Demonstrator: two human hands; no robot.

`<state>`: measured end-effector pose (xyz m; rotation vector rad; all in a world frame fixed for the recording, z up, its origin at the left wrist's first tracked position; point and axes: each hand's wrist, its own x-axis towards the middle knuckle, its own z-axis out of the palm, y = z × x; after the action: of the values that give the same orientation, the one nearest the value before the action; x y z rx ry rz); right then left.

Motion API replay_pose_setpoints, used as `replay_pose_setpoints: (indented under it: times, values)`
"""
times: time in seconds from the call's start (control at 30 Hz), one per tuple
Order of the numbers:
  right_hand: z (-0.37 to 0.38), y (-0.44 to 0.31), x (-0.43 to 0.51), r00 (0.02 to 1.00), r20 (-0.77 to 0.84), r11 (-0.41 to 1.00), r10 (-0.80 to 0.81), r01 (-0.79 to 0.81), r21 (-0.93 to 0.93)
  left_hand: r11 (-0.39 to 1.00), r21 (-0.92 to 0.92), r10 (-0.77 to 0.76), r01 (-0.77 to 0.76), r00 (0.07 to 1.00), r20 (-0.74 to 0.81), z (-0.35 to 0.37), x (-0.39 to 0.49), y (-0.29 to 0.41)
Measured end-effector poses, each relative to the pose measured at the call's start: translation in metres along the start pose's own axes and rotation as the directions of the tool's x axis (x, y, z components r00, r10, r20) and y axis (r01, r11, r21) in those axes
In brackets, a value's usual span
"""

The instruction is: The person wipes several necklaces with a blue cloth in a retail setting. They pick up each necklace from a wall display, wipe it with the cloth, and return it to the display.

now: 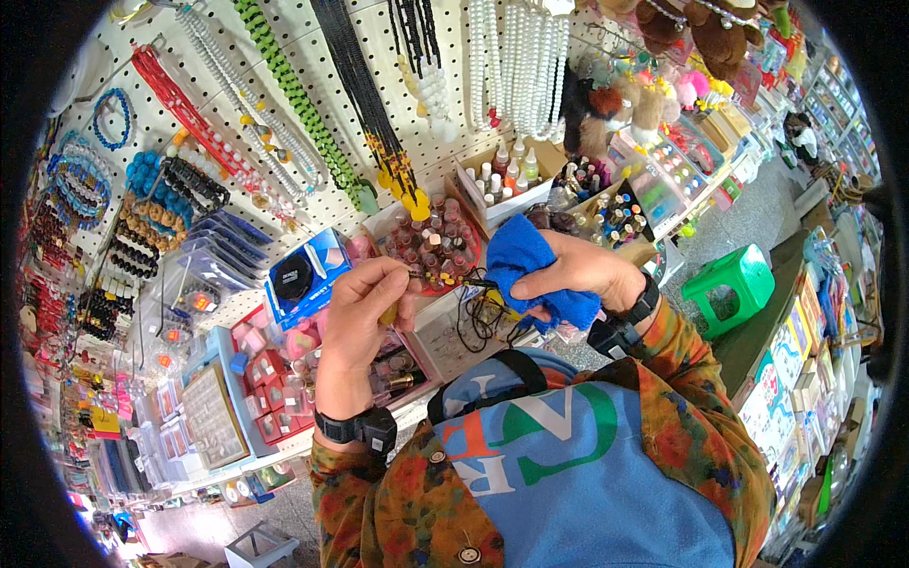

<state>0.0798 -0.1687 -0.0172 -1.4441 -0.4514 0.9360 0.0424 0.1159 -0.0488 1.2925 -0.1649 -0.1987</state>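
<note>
My left hand (373, 305) pinches one end of a dark beaded necklace (433, 278) with yellow beads between thumb and fingers. A yellow piece shows under those fingers. My right hand (568, 277) is closed around a bunched blue cloth (522, 259), and the necklace strand runs into the cloth. Dark cords (472, 323) hang in loops below it, over a shelf tray. Behind the strand stands a container of small bottles (444, 238). Similar black necklaces with yellow pendants (380, 142) hang from the pegboard above.
Bead necklaces (522, 71) and bracelets (153, 199) hang on pegboard hooks. Boxes of nail polish bottles (508, 174), a blue watch box (305, 277) and red ring boxes (273, 387) crowd the shelf. A green plastic stool (731, 287) stands on the floor at right.
</note>
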Motion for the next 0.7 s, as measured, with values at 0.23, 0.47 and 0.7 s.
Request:
replay_pose_setpoints:
  times: [0.23, 0.47, 0.7]
  values:
    - [0.001, -0.011, -0.011, 0.998, -0.054, 0.999, -0.032, 0.034, 0.033, 0.985, 0.12, -0.148, 0.125, 0.967, 0.206, 0.004, -0.003, -0.006]
    - [0.008, -0.03, -0.012, 0.999, -0.023, 0.993, -0.036, 0.033, -0.118, 0.984, 0.134, -0.169, 0.117, 0.848, 0.502, 0.029, 0.006, -0.005]
    - [0.007, -0.035, -0.014, 0.996, -0.075, 0.99, -0.041, 0.031, -0.136, 0.997, 0.068, -0.018, -0.033, 0.765, 0.644, 0.044, 0.015, -0.011]
